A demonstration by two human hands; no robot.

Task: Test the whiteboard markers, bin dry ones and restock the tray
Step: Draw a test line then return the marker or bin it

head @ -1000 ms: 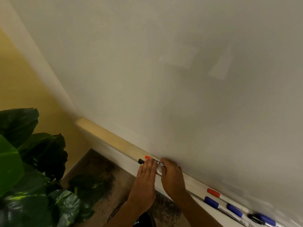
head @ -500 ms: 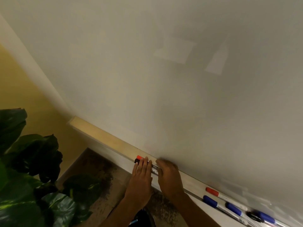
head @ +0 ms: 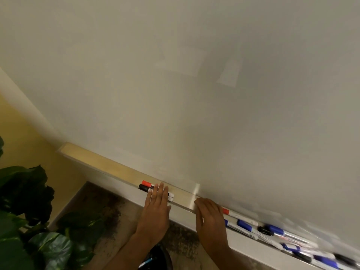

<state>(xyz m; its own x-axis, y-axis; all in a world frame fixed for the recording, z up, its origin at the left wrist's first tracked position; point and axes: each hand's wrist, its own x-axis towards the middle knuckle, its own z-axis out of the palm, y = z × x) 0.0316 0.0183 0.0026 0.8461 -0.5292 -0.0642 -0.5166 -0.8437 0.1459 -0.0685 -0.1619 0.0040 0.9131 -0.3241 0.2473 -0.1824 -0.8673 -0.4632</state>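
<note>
A red-capped marker and a black-capped marker lie side by side on the whiteboard's tray. My left hand rests flat over their right ends, fingers straight and together. My right hand lies on the tray's front edge further right, fingers curled over the lip, nothing visibly in it. Right of it lie several more markers: a red-capped one, blue-capped ones and black-capped ones, blurred towards the frame's corner. The whiteboard above is blank.
A large leafy plant stands at the lower left, close under the tray's left end. A yellow wall borders the board on the left. Dark speckled floor lies below.
My right hand has slid right along the tray, away from the two markers, towards the cluster of markers. My left hand stays on the red and black pair. The view has shifted.
</note>
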